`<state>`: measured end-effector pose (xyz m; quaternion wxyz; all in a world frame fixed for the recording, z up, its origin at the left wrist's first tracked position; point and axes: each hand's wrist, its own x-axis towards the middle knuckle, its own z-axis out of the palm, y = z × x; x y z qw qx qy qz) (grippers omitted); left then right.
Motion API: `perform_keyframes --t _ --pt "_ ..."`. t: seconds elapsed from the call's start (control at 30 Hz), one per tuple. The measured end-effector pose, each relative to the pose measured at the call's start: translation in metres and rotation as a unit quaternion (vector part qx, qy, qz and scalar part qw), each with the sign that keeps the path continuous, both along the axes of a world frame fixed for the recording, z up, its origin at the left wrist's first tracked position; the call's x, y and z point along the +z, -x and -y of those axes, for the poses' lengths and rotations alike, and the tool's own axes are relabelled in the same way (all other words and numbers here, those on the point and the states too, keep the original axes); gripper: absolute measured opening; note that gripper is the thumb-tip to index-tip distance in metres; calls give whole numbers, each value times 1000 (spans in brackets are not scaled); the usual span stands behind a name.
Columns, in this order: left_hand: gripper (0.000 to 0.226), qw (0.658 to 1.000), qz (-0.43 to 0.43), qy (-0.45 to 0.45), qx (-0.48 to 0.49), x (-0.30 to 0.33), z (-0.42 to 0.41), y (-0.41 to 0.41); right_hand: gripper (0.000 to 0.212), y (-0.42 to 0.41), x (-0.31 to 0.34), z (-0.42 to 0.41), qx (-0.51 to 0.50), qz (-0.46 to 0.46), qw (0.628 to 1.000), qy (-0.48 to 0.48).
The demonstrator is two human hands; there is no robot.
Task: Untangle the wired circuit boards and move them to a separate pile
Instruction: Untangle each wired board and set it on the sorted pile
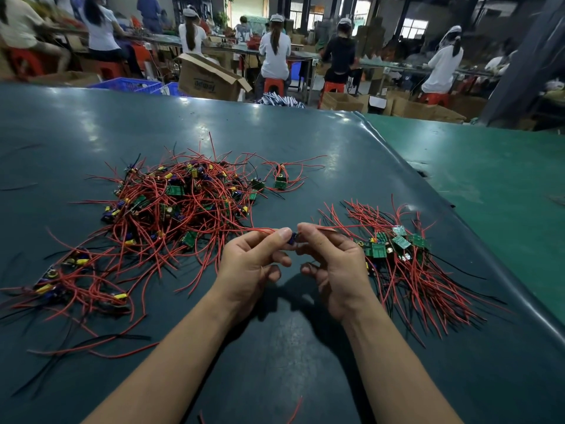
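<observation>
Red wires spill across the dark teal bench (275, 139), most of them knotted into a tangled heap of circuit boards (180, 203) at about ten o'clock from the hands. A smaller scatter of wired boards (70, 280) trails off toward eight o'clock. At three o'clock lies the sorted pile (403, 255), its green boards bunched together and its red and black leads fanned out toward five o'clock.

Between the two piles, the left hand (253, 264) and right hand (333, 264) meet fingertip to fingertip, both pinching one small blue-bodied circuit board (293, 238) held just above the bench. The left thumb and forefinger nip its left side; the right thumb and forefinger nip its right. One red lead runs from the left hand's pinch back into the tangled heap, and another runs from the right hand's pinch out over the sorted pile. The remaining fingers of both hands curl loosely underneath.
</observation>
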<state>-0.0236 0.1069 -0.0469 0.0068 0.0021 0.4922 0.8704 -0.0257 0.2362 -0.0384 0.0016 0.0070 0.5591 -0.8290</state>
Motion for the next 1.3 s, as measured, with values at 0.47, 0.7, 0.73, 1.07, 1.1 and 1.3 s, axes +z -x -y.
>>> perform_keyframes --t 0.47,0.7,0.73,1.07,1.1,1.3 --pt "30 973 -116 155 125 0 -8 -5 17 3 -3 1 -19 0 1000 0" --pt "34 982 -54 97 152 -3 -7 -1 14 4 -11 13 -81 -7 996 -35" --pt "34 983 -44 92 153 -3 -6 0 14 4 -13 15 -88 -19 994 -54" --pt "27 972 -57 133 187 -4 -6 5 18 11 -16 14 -181 0 983 -18" --pt "27 971 -60 134 187 -4 -6 4 19 12 -17 14 -194 -2 981 -20" --pt "21 970 -63 122 199 -5 -3 6 30 19 -20 1 -257 27 966 -10"
